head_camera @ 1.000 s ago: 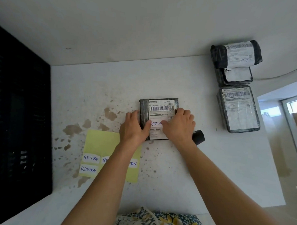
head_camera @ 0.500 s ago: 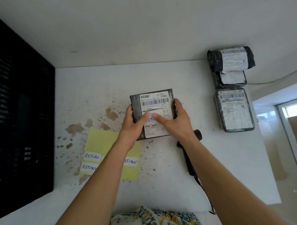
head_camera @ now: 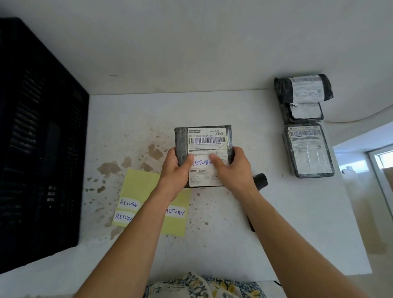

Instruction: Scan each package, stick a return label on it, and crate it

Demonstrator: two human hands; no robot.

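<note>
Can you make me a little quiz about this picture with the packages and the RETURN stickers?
1. True or false: both the left hand and the right hand grip the package.
2. How many RETURN stickers show on the yellow sheet?
3. Which side is the black crate on: A left, B right?

Key: 1 true. 2 three, partly hidden by the arm. 3 A.
</note>
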